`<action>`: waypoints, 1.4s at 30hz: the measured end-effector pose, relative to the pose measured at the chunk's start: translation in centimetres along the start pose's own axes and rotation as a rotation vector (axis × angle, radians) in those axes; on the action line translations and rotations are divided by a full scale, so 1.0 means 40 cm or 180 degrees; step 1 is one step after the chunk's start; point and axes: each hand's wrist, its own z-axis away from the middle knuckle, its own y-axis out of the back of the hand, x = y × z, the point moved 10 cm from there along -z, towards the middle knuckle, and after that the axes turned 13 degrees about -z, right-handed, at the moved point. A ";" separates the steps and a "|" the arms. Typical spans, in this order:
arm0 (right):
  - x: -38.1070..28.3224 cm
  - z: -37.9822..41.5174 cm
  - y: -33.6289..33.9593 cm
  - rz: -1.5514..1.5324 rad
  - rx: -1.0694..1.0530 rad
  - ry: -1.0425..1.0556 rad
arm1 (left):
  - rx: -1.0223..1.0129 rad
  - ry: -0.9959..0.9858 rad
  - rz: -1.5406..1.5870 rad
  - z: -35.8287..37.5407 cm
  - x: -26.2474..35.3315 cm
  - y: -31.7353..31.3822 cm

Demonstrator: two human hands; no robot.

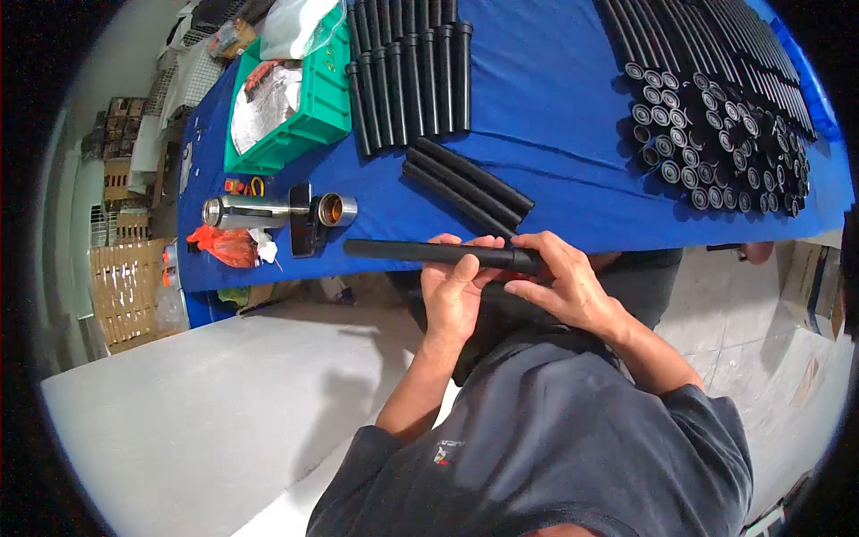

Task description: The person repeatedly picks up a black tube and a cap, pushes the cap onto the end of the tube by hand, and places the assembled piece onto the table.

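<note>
Your left fingers (463, 270) held a straight, matte-black tube (385, 250) near its middle while your right fingers (548, 248) closed on its thicker end, apparently working that end, which seemed to call next for a steady left grip, and loose tubes (470, 185) lay just beyond your fingers on the blue-covered counter (555, 98).

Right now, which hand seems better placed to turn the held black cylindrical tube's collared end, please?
Probably the right hand: it is at that end, while the left hand grips the black tube mid-length.
</note>
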 end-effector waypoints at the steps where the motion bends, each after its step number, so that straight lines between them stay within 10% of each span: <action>1: 0.003 -0.006 0.002 0.0063 0.0051 0.0076 | -0.0127 -0.0027 -0.0112 -0.006 -0.006 0.001; 12: 0.080 -0.072 0.021 -0.0008 0.0189 -0.0658 | -0.0616 0.0003 0.0943 -0.141 -0.038 0.166; 31: -0.010 -0.098 0.007 0.0592 0.0243 0.0641 | -0.0612 -0.0036 0.1178 -0.159 -0.029 0.151; 35: 0.106 -0.087 0.001 -0.0840 0.0246 -0.1375 | -0.0682 -0.0051 0.1318 -0.167 -0.026 0.149; 42: 0.101 -0.105 0.001 -0.0480 0.0288 -0.0926 | -0.0673 -0.0082 0.1221 -0.165 -0.035 0.163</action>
